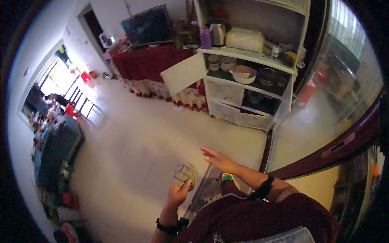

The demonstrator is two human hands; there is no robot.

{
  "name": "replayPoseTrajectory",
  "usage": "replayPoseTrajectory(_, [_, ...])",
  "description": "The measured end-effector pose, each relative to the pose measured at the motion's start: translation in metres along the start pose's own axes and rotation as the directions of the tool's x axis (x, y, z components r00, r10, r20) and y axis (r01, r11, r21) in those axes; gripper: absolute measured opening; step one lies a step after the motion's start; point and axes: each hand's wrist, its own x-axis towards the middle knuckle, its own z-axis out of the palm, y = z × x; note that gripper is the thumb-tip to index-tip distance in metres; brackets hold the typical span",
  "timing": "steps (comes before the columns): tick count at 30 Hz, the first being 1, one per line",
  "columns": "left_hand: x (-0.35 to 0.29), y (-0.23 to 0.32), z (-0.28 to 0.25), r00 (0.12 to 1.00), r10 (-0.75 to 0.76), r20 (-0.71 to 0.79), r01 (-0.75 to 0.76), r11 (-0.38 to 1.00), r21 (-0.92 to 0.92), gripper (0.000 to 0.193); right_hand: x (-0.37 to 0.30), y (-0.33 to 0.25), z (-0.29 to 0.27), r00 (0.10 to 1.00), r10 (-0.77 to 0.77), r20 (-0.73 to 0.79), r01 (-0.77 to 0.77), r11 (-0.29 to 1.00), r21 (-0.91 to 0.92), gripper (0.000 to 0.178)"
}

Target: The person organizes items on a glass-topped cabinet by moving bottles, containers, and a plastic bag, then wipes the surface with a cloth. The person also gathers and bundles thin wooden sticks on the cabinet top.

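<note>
My left hand [178, 194] is closed on a round, flat, greyish thing with dark wire-like lines across it [185, 172]. Its thumb lies over the near face, and the exact kind is unclear. To the right and slightly farther away, my right hand [220, 160] is raised with its fingers stretched out, holding nothing. Ahead stands a white cabinet [239, 52] with doors swung outward. On its shelf sit a white bowl [243, 79] with smaller bowls inside, stacked bowls [214, 62] and a dark round basket-like thing [267, 76].
A cabinet door [184, 75] juts out to the left, and another [283, 106] on the right. A purple bottle [205, 38] and metal kettle [218, 35] stand on the counter. Right of me is a glass sliding door's dark frame [336, 148]; far left, a sofa [58, 148].
</note>
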Motion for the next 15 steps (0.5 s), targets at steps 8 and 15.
replayPoseTrajectory(8, [0.166, 0.007, 0.077, 0.923, 0.261, 0.282, -0.339, 0.899, 0.278, 0.023, 0.044, 0.016, -0.102, 0.982, 0.041, -0.185, -0.029, 0.997, 0.067, 0.066])
replayPoseTrajectory(15, [0.297, -0.011, 0.133, 0.889, 0.311, 0.335, -0.412, 0.862, 0.294, 0.026, 0.056, -0.007, -0.218, 0.973, 0.022, -0.230, 0.071, 0.920, 0.386, 0.067])
